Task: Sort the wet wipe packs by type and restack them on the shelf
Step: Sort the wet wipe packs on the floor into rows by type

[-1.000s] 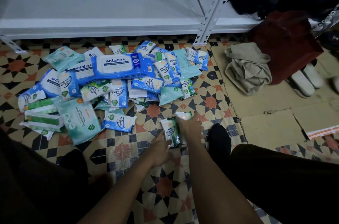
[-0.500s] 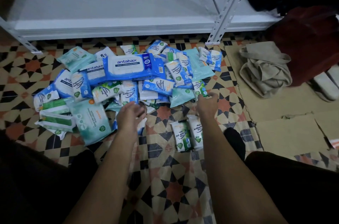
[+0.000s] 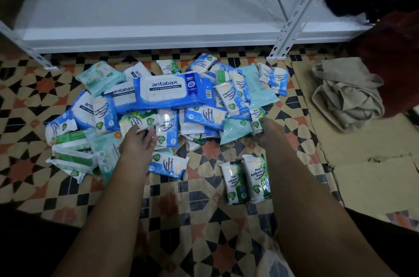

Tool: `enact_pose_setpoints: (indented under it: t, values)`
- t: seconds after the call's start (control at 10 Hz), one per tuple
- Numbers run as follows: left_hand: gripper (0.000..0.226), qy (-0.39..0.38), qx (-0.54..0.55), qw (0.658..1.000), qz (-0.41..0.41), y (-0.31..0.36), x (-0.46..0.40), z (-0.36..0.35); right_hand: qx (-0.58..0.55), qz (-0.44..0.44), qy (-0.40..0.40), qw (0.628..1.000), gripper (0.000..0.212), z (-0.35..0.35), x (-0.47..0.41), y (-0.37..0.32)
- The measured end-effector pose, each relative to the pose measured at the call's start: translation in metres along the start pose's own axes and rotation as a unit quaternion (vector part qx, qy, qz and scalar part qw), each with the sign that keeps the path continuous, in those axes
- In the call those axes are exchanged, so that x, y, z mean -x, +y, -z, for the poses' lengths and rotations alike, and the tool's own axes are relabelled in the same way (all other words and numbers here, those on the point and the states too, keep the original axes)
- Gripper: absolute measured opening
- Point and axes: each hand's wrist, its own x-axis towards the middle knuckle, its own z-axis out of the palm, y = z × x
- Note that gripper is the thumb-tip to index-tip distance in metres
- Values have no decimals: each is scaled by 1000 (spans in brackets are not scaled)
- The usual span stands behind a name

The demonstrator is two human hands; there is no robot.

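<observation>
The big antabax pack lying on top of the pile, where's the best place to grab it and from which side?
Probably by its near long edge, coming from above and the person's side. The big antabax pack lies flat, label up, topmost on the pile, so nothing pins it. It is wide and soft, so the left hand and right hand could each take one short end.

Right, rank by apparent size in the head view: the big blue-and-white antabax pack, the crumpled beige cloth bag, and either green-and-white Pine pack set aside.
1. Beige cloth bag and antabax pack: similar, unranked.
2. Pine pack, smallest though nearer.
</observation>
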Motion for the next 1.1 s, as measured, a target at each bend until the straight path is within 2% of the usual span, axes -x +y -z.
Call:
enact_pose_setpoints:
  t: [0.1, 0.2, 0.3, 0.4, 0.5, 0.7, 0.8, 0.9, 1.0, 1.1]
  values:
    - [36, 0, 14, 1000, -6, 0, 1, 3, 22, 34, -34, 999, 52, 1, 32, -8]
    - [24, -23, 4, 1000, -10, 6, 1, 3, -24, 33, 42, 998, 44, 0, 42, -17]
    - [21, -28, -14, 999, -12, 12, 4, 3, -54, 44, 63, 996, 68, 10, -10, -7]
    - [28, -21, -3, 1000, -23, 14, 6, 8, -54, 26, 67, 996, 67, 23, -1, -6]
    - [35, 2, 33, 998, -58, 11, 14, 19, -62, 27, 56, 996, 32, 31, 83, -17]
    - [11, 34, 40, 995, -88, -12, 43, 35, -132, 12, -42, 990, 23, 47, 140, 9]
    - [15, 34, -32, 996, -76, -39, 54, 33, -97, -3, -68, 993, 17, 62, 162, 24]
    - [27, -37, -196, 979, -49, -85, 54, 35, -28, -15, -75, 997, 15, 73, 170, 36]
    - [34, -110, -364, 923, -63, -123, 76, 33, 111, -14, -67, 991, 8, 80, 176, 41]
    - [40, -168, -486, 852, -97, -153, 89, 32, 208, -9, -70, 976, 15, 85, 180, 38]
